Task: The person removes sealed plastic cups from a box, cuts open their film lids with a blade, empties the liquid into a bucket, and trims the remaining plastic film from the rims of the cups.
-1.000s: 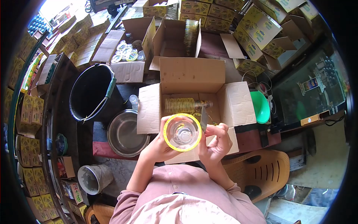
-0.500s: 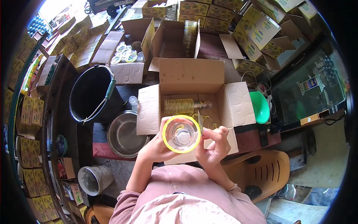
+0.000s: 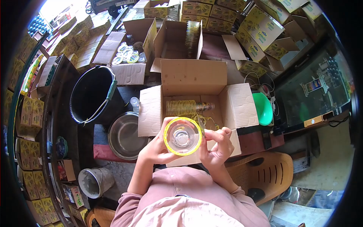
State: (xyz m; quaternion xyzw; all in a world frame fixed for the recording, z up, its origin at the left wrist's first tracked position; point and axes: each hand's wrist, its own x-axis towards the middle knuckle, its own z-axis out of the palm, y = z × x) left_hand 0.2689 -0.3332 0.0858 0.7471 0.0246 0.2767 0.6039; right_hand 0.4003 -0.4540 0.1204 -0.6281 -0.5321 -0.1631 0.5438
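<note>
My left hand (image 3: 154, 147) is wrapped round a clear plastic cup (image 3: 182, 137) with a yellow rim, its mouth turned up toward me. Close against the cup's right side, my right hand (image 3: 216, 148) pinches a thin grey knife blade (image 3: 201, 122) that points away from me; its handle is hidden by the fingers. Beyond both hands stands an open cardboard box (image 3: 194, 77). Inside it lies a row of nested yellow-rimmed cups (image 3: 181, 108), on its side, with thin yellow strips (image 3: 210, 123) scattered nearby.
To the left are a black bucket (image 3: 85, 117), a steel bowl (image 3: 113, 142) and a grey pail (image 3: 85, 185). A green basin (image 3: 262, 109) sits right of the box. A brown plastic chair (image 3: 283, 166) is at my right. Stacked cartons (image 3: 261, 34) fill the back.
The cup and my left hand have shifted slightly left and tilted a little. The blade in my right hand has also moved slightly left.
</note>
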